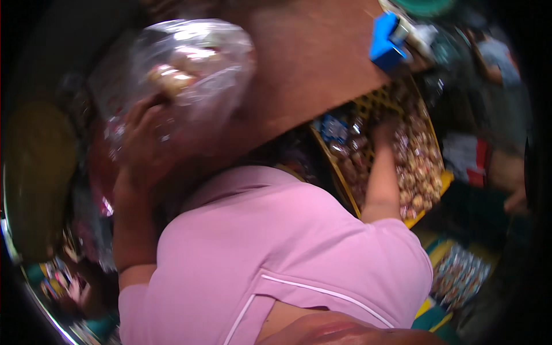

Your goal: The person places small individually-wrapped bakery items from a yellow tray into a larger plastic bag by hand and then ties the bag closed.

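Note:
A clear plastic bag with a few pale, round-ended packs inside sits on the reddish-brown table. My left hand grips the near left side of this bag, its fingers beside the packs. My right hand reaches down into a yellow plastic crate. Many small, shiny wrapped packs with pale round ends fill much of the crate. Blur and shadow hide my right fingers, so what they touch is unclear.
On the table's far right corner stands a bright blue box-like object. A green round container shows at the top edge. Blue-and-white packaging lies in the crate. A person in grey is at far right; another person's hand shows below.

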Motion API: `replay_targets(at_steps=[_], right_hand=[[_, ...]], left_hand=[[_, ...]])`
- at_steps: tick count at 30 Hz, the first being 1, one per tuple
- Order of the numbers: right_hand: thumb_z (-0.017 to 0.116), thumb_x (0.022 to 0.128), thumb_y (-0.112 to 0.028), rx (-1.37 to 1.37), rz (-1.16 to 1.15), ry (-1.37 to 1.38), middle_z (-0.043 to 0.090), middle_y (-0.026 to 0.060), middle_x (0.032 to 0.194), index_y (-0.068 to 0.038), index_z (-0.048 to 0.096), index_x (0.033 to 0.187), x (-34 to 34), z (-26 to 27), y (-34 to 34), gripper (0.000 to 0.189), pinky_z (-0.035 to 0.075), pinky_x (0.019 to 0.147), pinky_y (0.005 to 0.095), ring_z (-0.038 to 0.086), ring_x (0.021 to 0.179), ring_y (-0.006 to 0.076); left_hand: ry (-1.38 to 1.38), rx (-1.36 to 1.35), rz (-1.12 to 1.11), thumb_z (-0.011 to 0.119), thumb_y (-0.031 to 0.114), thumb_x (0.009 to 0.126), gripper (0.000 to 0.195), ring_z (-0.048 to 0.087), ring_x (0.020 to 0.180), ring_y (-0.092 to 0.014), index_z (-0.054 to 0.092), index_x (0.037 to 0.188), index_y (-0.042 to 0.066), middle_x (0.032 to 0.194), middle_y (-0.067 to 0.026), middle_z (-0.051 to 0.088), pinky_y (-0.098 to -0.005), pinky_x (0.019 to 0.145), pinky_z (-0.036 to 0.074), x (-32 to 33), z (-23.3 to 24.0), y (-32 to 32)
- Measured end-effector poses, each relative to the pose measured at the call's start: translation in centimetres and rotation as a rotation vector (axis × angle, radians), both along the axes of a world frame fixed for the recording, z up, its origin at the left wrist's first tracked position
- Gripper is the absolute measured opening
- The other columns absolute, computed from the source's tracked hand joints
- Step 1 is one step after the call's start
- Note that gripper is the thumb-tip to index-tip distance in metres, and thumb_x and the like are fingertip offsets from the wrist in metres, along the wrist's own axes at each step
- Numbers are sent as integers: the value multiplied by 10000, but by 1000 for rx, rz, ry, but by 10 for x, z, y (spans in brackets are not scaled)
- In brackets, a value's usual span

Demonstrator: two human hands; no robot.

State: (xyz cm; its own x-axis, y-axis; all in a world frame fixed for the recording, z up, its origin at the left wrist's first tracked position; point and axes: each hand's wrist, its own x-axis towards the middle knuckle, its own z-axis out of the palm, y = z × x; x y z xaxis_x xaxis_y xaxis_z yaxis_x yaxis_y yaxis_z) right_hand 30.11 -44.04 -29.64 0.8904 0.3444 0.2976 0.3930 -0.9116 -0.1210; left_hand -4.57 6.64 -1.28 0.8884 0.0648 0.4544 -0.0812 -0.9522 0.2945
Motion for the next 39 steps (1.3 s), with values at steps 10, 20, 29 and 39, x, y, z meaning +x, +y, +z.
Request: replay_targets(at_steps=[10,20,29,39], right_hand=[[697,855,-487,164,-297,303,344,351,1492,-78,368,1521,-43,34,13,848,349,1153,486,351,1394,496],[806,730,-500,102,-328,160,407,308,1469,62,415,1430,-44,12,13,979,369,1143,454,419,1356,449],[708,759,-633,-46,-543,473,200,274,1606,-80,340,1535,-44,72,23,1022,202,1211,520,172,1516,387],[810,640,-622,-175,-362,439,372,235,1560,-61,392,1504,6,40,-3,1112,370,1162,415,413,1421,361]], left_hand=[[90,-33,-45,625,436,952,544,545,1210,-417,567,1231,-28,1297,-240,557,-479,1025,424,0,3,7],[121,-31,-35,609,419,963,530,534,1222,-425,553,1241,-29,1329,-247,543,-489,1043,408,0,3,6],[107,-80,-45,636,371,953,524,527,1244,-400,542,1280,-27,1339,-239,538,-476,1046,412,-7,3,7],[180,19,-9,682,409,918,584,533,1248,-373,539,1321,11,1349,-213,543,-441,1031,430,-8,17,2]])
